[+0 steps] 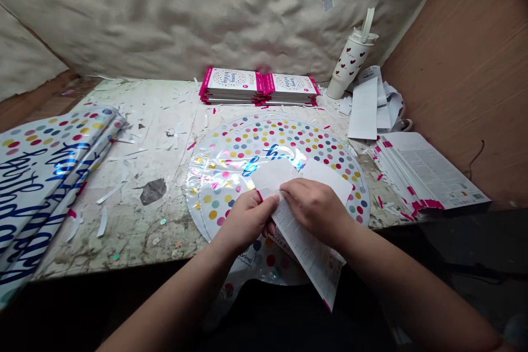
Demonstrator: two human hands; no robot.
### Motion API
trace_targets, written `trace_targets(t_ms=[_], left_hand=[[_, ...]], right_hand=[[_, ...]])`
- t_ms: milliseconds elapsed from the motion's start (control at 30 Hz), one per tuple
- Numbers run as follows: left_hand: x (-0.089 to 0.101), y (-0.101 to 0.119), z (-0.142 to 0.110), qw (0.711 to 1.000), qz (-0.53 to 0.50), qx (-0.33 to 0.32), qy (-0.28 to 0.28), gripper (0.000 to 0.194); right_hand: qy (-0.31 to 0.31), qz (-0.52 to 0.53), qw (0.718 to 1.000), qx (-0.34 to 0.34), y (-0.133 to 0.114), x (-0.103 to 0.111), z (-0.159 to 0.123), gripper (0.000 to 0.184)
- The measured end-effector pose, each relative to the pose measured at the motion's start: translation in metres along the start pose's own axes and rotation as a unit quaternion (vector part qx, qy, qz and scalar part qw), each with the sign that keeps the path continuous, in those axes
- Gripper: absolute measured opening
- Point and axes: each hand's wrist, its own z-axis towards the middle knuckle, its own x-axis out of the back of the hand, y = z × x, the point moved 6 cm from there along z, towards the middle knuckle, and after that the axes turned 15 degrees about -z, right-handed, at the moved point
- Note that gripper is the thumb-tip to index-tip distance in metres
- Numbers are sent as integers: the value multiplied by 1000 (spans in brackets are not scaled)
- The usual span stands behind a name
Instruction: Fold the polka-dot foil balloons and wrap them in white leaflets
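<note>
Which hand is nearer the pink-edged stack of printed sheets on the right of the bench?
Right. The right hand holds the folded printed sheet, to the left of the stack; the left hand, also at the sheet, is farther left of the stack.

Foil sheets (39, 198), left: blue script "birthday", repeated, partly cut off. Round balloon (276, 137): blue foil script, partly hidden by white card (274, 176), seemingly "Happy"; "prima" in small print at lower edge (248, 257). Packets (259, 87), back: cover script too small to read. Printed sheet (307, 247) and stacked leaflets (429, 170): fine print unreadable.
</note>
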Motion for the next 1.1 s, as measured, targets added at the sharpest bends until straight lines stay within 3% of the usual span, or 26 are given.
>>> trace_targets(t_ms=[133, 233, 367, 400, 433, 467, 500, 567, 667, 700, 767, 833, 900, 967, 1033, 1100], left_hand=[[-4, 1, 0, 1000, 30, -3, 4, 32], [5, 3, 0, 1000, 13, 1, 10, 26], [41, 14, -2, 997, 0, -22, 79, 22], [46, 17, -4, 994, 2, -31, 101, 22], [48, 19, -6, 992, 4, -40, 121, 22], [44, 21, -9, 990, 6, -46, 137, 24], [37, 22, -12, 988, 7, -54, 147, 26], [15, 24, -19, 989, 6, -76, 129, 26], [-8, 37, -28, 983, 45, -174, 40, 33], [-3, 46, -33, 967, 79, -237, 47, 47], [23, 66, -45, 906, 164, -371, 122, 76], [47, 77, -52, 848, 249, -442, 152, 82], [53, 71, -49, 820, 348, -452, 51, 60], [50, 51, -46, 781, 445, -434, -52, 37], [48, 29, -42, 743, 520, -414, -82, 33], [46, 8, -38, 722, 571, -380, -91, 35]], right_hand=[[3, -97, 995, 28, -14, -1, 5, 19], [-11, -66, 997, 36, 8, 14, -11, 16], [-207, -2, 978, 31, 64, 25, -77, 17], [-223, -15, 975, 17, 72, 28, -91, 14], [-209, -35, 977, 1, 75, 32, -98, 7], [-174, -55, 983, -13, 70, 35, -99, 19], [-124, -73, 989, -22, 60, 38, -95, 42], [-26, -88, 995, -26, 28, 38, -74, 75], [100, -72, 992, -33, -3, 36, -36, 54], [134, -45, 989, -35, -3, 37, -27, 47], [188, 51, 981, -20, 8, 40, -16, 39], [218, 152, 964, 20, 24, 41, -12, 31], [225, 179, 956, 54, 33, 34, -12, 25], [199, 131, 968, 84, 30, 17, -16, 27], [157, 64, 976, 137, 17, -5, -24, 32], [114, 10, 974, 194, 2, -27, -38, 32]])
